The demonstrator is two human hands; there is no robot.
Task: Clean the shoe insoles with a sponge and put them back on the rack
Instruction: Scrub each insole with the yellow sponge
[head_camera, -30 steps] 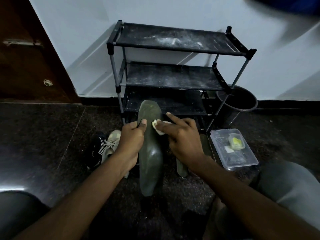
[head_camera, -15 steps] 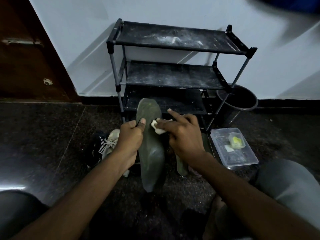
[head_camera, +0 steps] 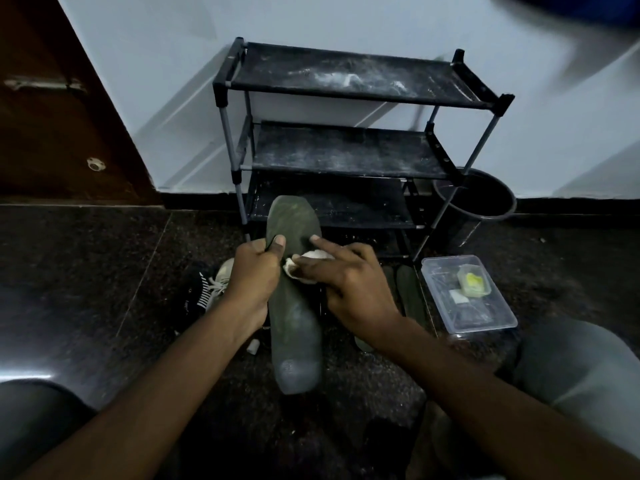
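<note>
Dark floor; scuffed grey-green insole, pale sponge pressed on.

A long, dark grey-green insole lies between the hands, its broad toe end pointing away and its heel end nearest the person. The left hand grips its left edge, thumb on top. A small whitish sponge is held against its upper face by the right hand. The other insoles lie on the floor just right of that hand. The black, dusty three-shelf rack stands beyond both hands.
</note>
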